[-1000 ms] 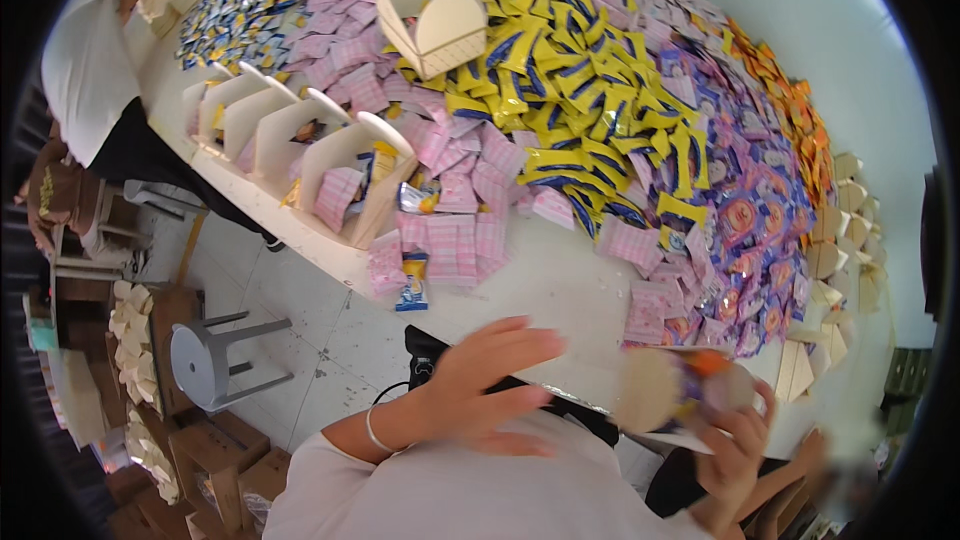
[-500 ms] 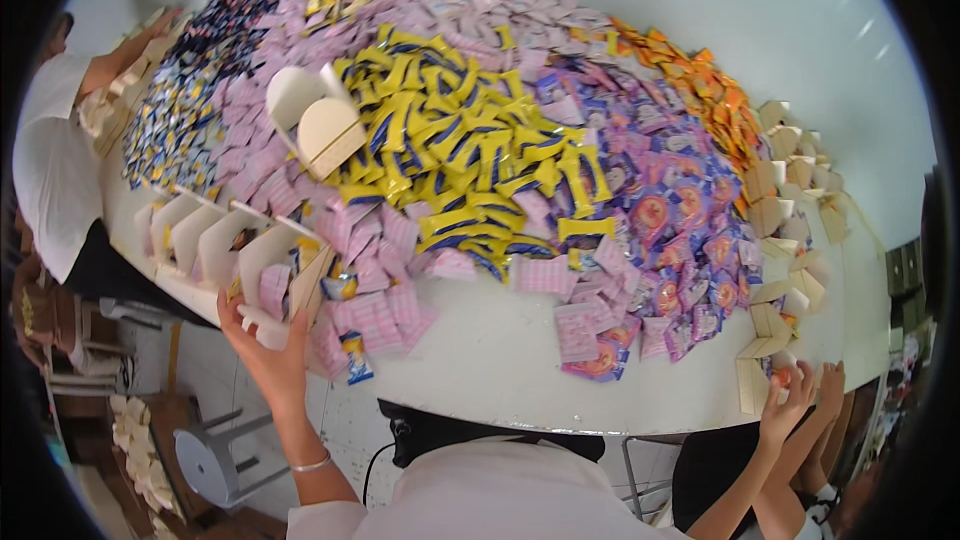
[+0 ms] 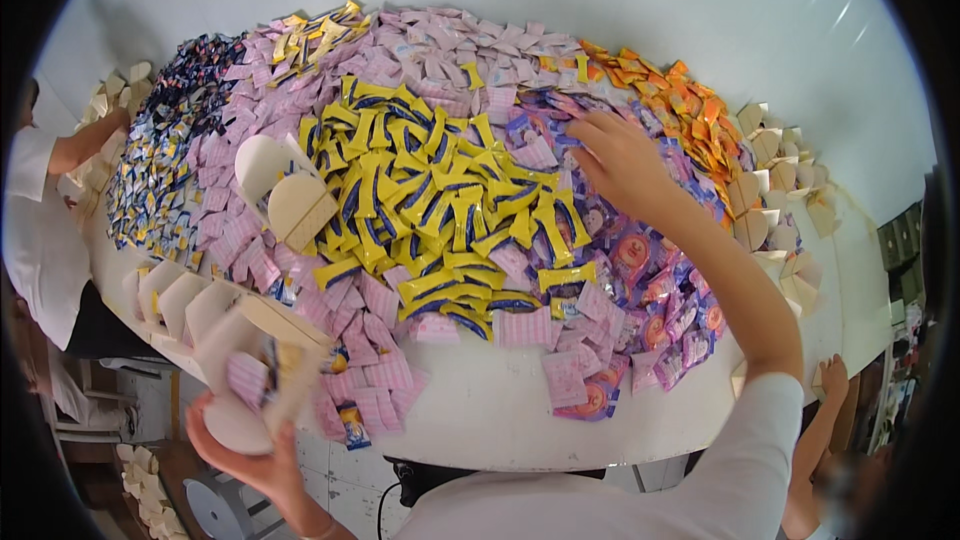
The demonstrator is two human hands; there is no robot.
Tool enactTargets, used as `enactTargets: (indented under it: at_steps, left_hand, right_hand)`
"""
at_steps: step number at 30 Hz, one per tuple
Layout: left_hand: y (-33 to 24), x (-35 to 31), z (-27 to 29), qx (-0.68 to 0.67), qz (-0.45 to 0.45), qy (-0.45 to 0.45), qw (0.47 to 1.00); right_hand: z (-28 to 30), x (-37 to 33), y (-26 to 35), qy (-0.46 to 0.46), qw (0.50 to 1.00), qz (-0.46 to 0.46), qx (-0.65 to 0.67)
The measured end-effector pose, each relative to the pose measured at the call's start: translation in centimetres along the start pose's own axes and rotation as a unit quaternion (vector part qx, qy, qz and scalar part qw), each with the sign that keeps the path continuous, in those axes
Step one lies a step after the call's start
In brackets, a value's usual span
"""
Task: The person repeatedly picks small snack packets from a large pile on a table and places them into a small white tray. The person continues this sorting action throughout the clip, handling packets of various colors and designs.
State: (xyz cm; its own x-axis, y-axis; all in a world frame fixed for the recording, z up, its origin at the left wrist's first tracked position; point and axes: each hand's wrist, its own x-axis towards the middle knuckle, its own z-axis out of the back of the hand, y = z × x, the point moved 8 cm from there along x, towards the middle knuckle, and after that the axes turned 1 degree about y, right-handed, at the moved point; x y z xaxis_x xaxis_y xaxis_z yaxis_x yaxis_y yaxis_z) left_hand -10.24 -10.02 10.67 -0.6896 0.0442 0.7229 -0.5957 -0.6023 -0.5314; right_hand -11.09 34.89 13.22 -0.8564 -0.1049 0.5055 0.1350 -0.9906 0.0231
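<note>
My left hand [image 3: 240, 460] is closed around a cream card box [image 3: 238, 422], thumb and fingers at its rounded near end. Inside the box lie a pink striped packet [image 3: 247, 377] and a yellowish packet blurred by motion. My right hand [image 3: 622, 165] reaches over the purple packets [image 3: 632, 250], beside the heap of yellow packets [image 3: 420, 180]. Its fingers are stretched out and slightly bent, and their tips are among the packets; I see nothing held in them. A cream box [image 3: 302, 212] with rounded ends stands tilted on the heap, left of the yellow packets.
Pink packets [image 3: 450, 40], orange packets [image 3: 690, 105] and dark blue packets [image 3: 185, 80] cover the back of the white table [image 3: 480, 420]. Cream boxes [image 3: 185, 300] line the left edge, others [image 3: 765, 195] the right. People work at both sides; a grey stool [image 3: 215, 510] is below left.
My left hand has lifted the card box off the row and brought it nearer me. My right arm now reaches across the purple packets. The view has shifted slightly.
</note>
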Motion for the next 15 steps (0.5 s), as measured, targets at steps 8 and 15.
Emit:
enactTargets:
  at_steps: [8,15]
  left_hand:
    - [-9.8,-8.2,-11.9,-0.295,-0.098,0.401,0.862]
    - [-8.7,-10.4,-15.0,-0.358,-0.035,0.483,0.798]
  right_hand:
    - [-15.1,10.7,-12.5,0.044,0.989,-0.137,0.04]
    - [-16.0,13.4,-12.9,0.151,0.975,-0.165,-0.015]
